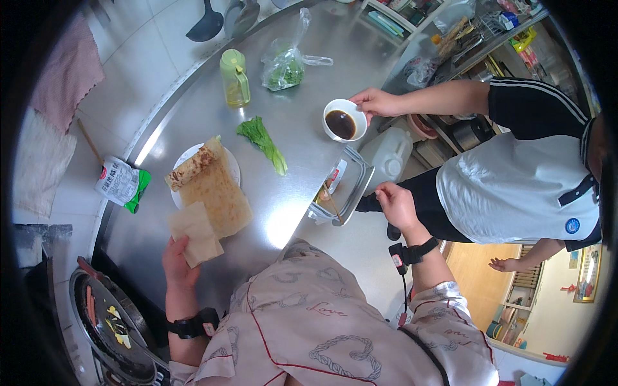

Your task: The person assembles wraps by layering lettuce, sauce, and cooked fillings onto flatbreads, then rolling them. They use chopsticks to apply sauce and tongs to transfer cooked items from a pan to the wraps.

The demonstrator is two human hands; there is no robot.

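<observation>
My left hand (181, 260) holds a folded beige paper napkin (205, 243) by its near edge. Its far end touches or overhangs a thin browned flatbread (219, 205), partly rolled at the far end (193, 169), which lies on a white plate (235, 164) and extends past its rim. My right hand (398, 205) is raised in the air with curled fingers, and no object shows in it. Beyond it, another person's hand (379, 102) grips a white bowl (361, 131) of dark brown liquid (341, 124). A green lettuce leaf (263, 144) rests on the steel counter (299, 169).
A green-lidded oil bottle (235, 79) and a bag of greens (285, 70) stand farther back. A frying pan (79, 309) holds sausages (91, 304) and other food. Below the counter's right edge are a waste bin (359, 193) and a plastic jug (388, 152). The other person (507, 183) stands at right.
</observation>
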